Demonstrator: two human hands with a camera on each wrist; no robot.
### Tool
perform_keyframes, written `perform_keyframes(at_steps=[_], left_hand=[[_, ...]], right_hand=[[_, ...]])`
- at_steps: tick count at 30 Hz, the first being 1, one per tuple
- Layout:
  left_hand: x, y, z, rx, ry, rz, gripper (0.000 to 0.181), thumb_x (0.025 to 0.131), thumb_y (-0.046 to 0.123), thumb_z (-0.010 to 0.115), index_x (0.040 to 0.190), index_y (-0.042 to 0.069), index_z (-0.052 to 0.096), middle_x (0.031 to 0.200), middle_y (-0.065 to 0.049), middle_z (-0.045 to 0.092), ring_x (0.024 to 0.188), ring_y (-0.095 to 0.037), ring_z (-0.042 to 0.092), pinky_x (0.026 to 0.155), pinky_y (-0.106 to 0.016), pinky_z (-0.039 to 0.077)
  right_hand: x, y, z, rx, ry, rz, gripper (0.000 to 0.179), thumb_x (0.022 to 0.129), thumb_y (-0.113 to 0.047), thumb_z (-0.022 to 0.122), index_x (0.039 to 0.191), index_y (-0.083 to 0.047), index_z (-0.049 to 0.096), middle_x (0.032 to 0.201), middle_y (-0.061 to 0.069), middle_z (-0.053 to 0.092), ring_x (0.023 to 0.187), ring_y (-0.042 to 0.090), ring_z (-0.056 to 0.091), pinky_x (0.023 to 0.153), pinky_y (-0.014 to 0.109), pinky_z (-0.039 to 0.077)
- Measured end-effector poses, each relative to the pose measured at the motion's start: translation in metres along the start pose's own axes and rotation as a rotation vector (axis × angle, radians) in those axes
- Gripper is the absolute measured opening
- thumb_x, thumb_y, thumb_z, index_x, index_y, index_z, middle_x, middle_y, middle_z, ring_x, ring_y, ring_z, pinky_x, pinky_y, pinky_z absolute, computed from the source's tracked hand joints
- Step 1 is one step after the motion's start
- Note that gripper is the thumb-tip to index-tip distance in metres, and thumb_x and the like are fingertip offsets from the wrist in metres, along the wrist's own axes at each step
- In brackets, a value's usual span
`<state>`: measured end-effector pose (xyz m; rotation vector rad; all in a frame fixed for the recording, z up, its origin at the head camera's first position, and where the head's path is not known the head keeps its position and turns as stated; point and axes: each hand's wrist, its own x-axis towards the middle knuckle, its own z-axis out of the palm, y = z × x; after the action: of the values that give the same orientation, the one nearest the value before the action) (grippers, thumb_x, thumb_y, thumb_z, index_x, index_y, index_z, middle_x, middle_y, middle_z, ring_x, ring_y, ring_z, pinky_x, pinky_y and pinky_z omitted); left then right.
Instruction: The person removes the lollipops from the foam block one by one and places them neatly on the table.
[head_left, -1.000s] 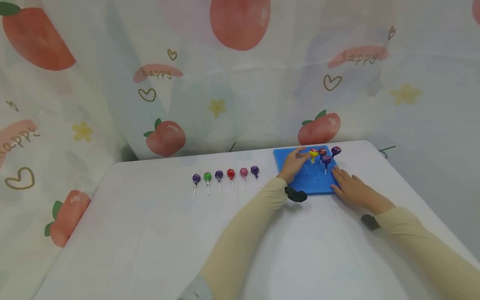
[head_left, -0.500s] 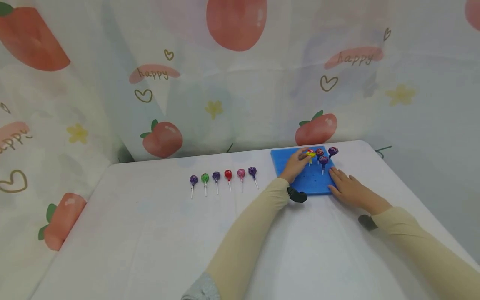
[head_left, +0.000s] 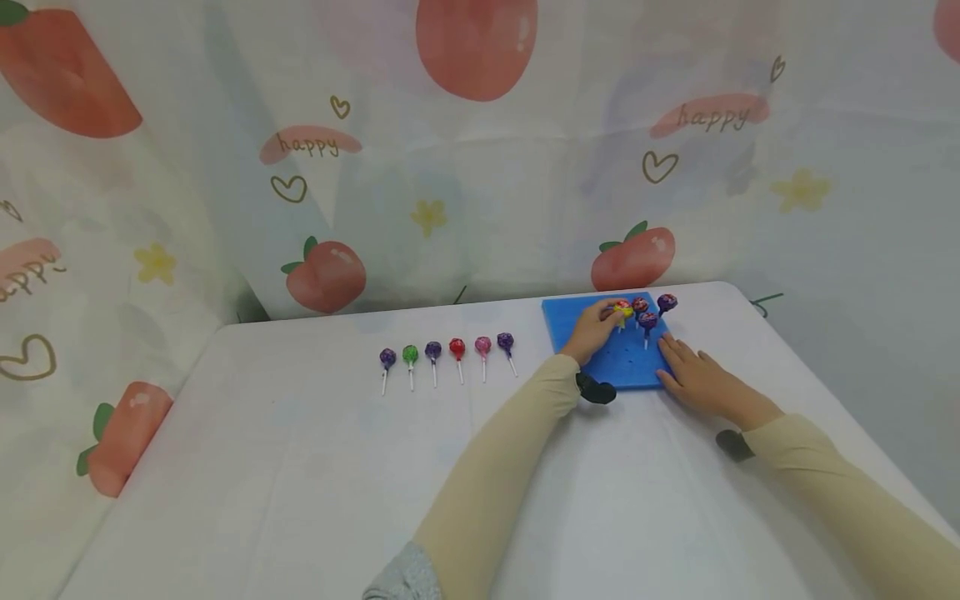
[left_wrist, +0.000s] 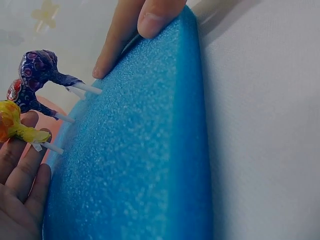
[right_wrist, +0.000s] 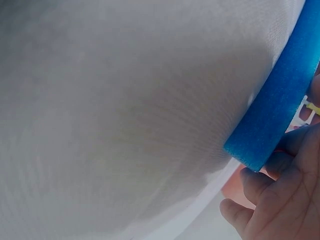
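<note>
The grip of the left hand (head_left: 590, 333) is clamped on the yellow lollipop (head_left: 622, 312), thumb and forefinger at its wrapped head; in the left wrist view its stick meets the blue foam board (head_left: 621, 367). The right hand (head_left: 701, 379) lies with fingers extended and slightly apart, touching the board's right edge. Just right of the yellow lollipop, three more stand in the foam: a red-and-purple lollipop (head_left: 640, 305), a front purple lollipop (head_left: 648, 322) and a rear purple lollipop (head_left: 667, 302). The board lies near the far right corner of the white-covered bench (head_left: 300, 467). To its left, well inside the far edge, a row of six lollipops (head_left: 457, 347) lies with sticks toward the near edge: purple, green, purple, red, pink, purple. Beyond the far edge hangs a peach-printed curtain (head_left: 510, 183).
</note>
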<state>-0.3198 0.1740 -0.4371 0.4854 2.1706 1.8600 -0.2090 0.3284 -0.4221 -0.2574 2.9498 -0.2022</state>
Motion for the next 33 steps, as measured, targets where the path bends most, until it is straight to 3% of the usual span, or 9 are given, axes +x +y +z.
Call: perform_keyframes(at_steps=[6,15,25,33], left_hand=[[-0.001,-0.002,-0.006,-0.061,-0.038,0.029,0.034,0.098,0.018,0.049,0.129,0.005,0.053,0.123,-0.014,0.062,0.111,-0.021,0.06,0.093,-0.03,0.051],[-0.003,0.005,-0.014,-0.272,-0.06,0.069,0.034,0.099,0.015,0.046,0.13,0.003,0.051,0.122,-0.018,0.062,0.115,-0.026,0.06,0.096,-0.036,0.051],[-0.01,0.013,-0.023,-0.278,-0.094,0.089,0.034,0.1,0.018,0.045,0.129,0.002,0.05,0.122,-0.019,0.063,0.115,-0.027,0.06,0.098,-0.04,0.049],[-0.021,0.006,-0.034,-0.275,-0.136,0.073,0.035,0.099,0.018,0.046,0.129,0.001,0.051,0.123,-0.019,0.062,0.114,-0.029,0.06,0.097,-0.042,0.05]], right_hand=[[0.0,0.001,0.0,0.008,-0.01,-0.002,0.071,0.1,-0.037,0.038,0.143,0.015,0.016,0.149,0.035,0.013,0.136,0.053,0.015,0.109,0.068,0.012],[0.0,0.0,0.0,0.003,-0.002,-0.011,0.069,0.1,-0.035,0.038,0.142,0.016,0.017,0.149,0.036,0.014,0.135,0.054,0.016,0.108,0.068,0.014],[0.001,0.002,0.001,-0.004,0.01,-0.006,0.068,0.1,-0.033,0.039,0.141,0.016,0.018,0.148,0.037,0.015,0.135,0.054,0.017,0.108,0.068,0.015],[0.003,0.004,0.003,-0.005,0.004,-0.011,0.069,0.1,-0.036,0.037,0.142,0.015,0.017,0.149,0.036,0.014,0.135,0.053,0.016,0.108,0.068,0.013]])
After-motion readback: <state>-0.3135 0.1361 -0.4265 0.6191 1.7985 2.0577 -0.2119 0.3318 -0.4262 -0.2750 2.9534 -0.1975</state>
